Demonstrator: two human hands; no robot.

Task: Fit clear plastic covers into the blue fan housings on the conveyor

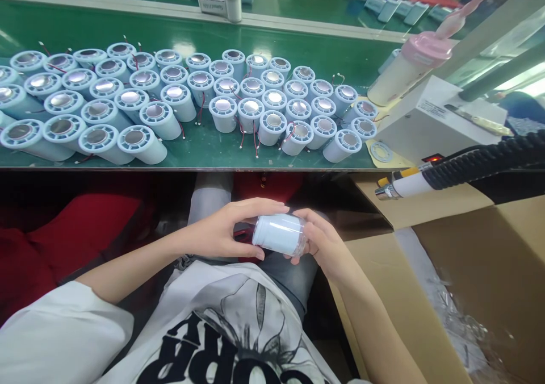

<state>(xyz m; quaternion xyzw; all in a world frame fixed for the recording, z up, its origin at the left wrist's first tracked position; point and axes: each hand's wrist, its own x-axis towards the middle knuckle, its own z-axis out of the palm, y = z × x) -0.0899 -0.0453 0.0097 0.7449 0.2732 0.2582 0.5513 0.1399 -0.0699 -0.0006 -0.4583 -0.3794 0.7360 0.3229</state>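
Above my lap I have a light blue plastic cylinder (279,232) lying on its side, with a clear plastic cover around its right end. My right hand (326,242) grips the covered end between thumb and fingers. At the other end, my left hand (238,228) curves around the cylinder, fingertips along its top and thumb at its lower left edge. A gap shows between that palm and the cylinder, and something red and dark is partly visible there. Many similar light blue cylinders (250,108) stand on the green bench, several with thin red and black wires.
An open cardboard box (481,259) at my right holds clear plastic pieces (457,316). Above it a tool with a black corrugated hose (485,159) juts out. A grey-white box (430,122) and a pink-lidded bottle (411,69) stand at the bench's right.
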